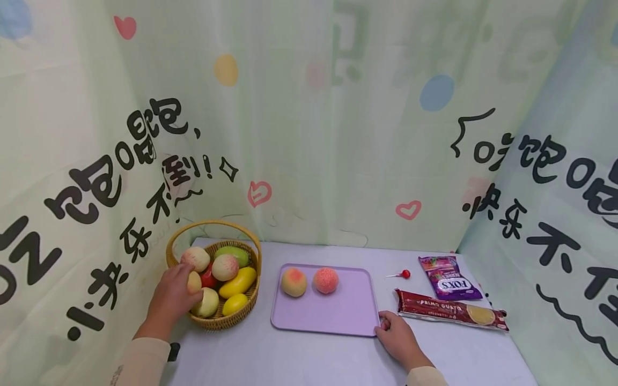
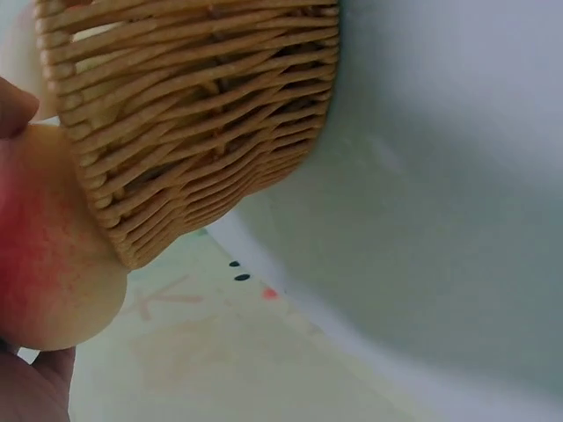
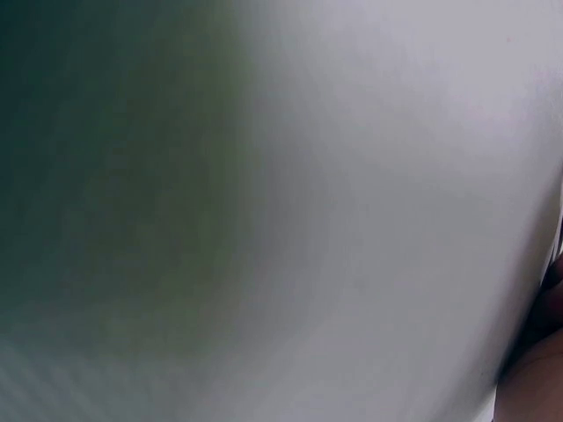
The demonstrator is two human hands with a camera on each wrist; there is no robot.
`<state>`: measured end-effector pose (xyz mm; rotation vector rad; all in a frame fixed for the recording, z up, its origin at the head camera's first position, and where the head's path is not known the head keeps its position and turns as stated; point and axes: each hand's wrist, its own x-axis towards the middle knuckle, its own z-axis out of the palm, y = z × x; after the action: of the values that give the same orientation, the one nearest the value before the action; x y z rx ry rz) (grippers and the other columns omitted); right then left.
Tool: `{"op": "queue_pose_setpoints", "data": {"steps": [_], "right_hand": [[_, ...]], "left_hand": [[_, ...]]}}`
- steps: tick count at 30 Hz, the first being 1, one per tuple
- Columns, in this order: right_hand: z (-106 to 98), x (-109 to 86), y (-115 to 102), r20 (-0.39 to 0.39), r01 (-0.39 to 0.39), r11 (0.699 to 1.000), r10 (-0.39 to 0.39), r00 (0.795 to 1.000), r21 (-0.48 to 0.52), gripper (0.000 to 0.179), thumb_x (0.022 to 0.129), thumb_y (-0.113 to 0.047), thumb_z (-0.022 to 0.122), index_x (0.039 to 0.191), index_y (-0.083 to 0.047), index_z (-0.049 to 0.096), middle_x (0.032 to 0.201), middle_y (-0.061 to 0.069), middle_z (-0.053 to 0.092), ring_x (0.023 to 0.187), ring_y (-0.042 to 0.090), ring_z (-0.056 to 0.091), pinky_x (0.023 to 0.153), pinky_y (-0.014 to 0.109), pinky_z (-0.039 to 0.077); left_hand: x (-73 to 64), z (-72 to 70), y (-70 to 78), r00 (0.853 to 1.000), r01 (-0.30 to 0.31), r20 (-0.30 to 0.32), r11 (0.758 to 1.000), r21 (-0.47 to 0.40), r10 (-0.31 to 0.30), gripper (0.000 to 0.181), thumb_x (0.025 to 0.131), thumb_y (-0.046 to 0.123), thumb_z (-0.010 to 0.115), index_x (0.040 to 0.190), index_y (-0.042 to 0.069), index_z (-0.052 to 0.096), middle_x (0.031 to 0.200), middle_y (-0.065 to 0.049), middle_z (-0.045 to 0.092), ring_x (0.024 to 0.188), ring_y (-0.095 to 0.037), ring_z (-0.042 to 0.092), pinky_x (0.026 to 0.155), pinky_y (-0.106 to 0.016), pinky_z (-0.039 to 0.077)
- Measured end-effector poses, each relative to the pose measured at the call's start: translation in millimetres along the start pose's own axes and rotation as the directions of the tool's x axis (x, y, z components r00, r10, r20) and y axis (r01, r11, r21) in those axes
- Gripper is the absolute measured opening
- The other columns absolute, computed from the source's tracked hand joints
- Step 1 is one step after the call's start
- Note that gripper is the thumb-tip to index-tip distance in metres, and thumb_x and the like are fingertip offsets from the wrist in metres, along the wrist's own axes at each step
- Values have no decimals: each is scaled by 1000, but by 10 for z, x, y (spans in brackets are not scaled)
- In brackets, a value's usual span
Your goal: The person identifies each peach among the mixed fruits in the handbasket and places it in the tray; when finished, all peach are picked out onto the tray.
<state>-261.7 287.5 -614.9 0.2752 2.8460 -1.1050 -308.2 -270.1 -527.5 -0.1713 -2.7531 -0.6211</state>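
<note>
At the left side of the wicker basket [image 1: 219, 323], my left hand [image 1: 169, 292] grips a peach [image 1: 194, 282] between fingers and thumb. The left wrist view shows this yellow peach [image 2: 53, 246] with a red blush, close against the woven basket wall [image 2: 202, 114]. My right hand [image 1: 399, 339] pinches the lilac tray [image 1: 328, 319] by its right edge, near the front corner. On the tray lie a yellow-orange peach [image 1: 294, 282] and a pink peach [image 1: 325, 280]. The right wrist view is mostly blurred, with fingers [image 3: 537, 378] at its right edge.
Pale peaches [image 1: 195, 259], yellow mangoes [image 1: 238, 282] and other fruit fill the basket under its tall handle [image 1: 217, 222]. Right of the tray are a red lollipop [image 1: 405, 274], a purple FOX'S bag [image 1: 449, 279] and a red spaghetti pack [image 1: 449, 311]. Printed curtains [image 1: 299, 134] enclose the table.
</note>
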Motion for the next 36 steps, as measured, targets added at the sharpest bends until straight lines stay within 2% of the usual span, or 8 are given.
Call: {"op": "queue_pose_setpoints", "data": {"steps": [11, 24, 30, 36], "right_hand": [[-14, -13, -16, -1, 9, 1000, -9, 1000, -1, 45, 90, -11, 71, 130, 8, 62, 81, 2, 56, 75, 17, 50, 68, 32, 41], [-13, -18, -15, 4, 7, 1000, -7, 1000, 8, 45, 90, -11, 71, 130, 8, 61, 82, 2, 56, 76, 17, 50, 68, 32, 41], [-3, -9, 7, -5, 15, 1000, -15, 1000, -3, 44, 90, -11, 71, 129, 7, 62, 82, 2, 56, 76, 17, 50, 69, 32, 41], [3, 1, 16, -8, 27, 1000, -27, 1000, -5, 45, 90, -11, 71, 129, 8, 62, 81, 2, 56, 76, 17, 50, 69, 32, 41]], "left_hand": [[-22, 88, -34, 999, 28, -26, 998, -61, -30, 71, 75, 8, 86, 137, -3, 52, 134, -27, 51, 124, -45, 44, 107, -63, 43], [-17, 21, 43, 993, 111, -19, 979, -173, -116, 66, 76, 14, 79, 135, -1, 54, 137, -26, 49, 119, -43, 44, 99, -63, 47], [12, -79, 163, 992, 87, -67, 972, -217, -104, 63, 78, 13, 80, 135, 4, 55, 139, -25, 50, 114, -41, 47, 92, -61, 51], [44, -150, 328, 988, 22, -140, 963, -268, -62, 60, 76, 13, 82, 131, 6, 59, 138, -20, 54, 112, -38, 51, 87, -58, 52]]}}
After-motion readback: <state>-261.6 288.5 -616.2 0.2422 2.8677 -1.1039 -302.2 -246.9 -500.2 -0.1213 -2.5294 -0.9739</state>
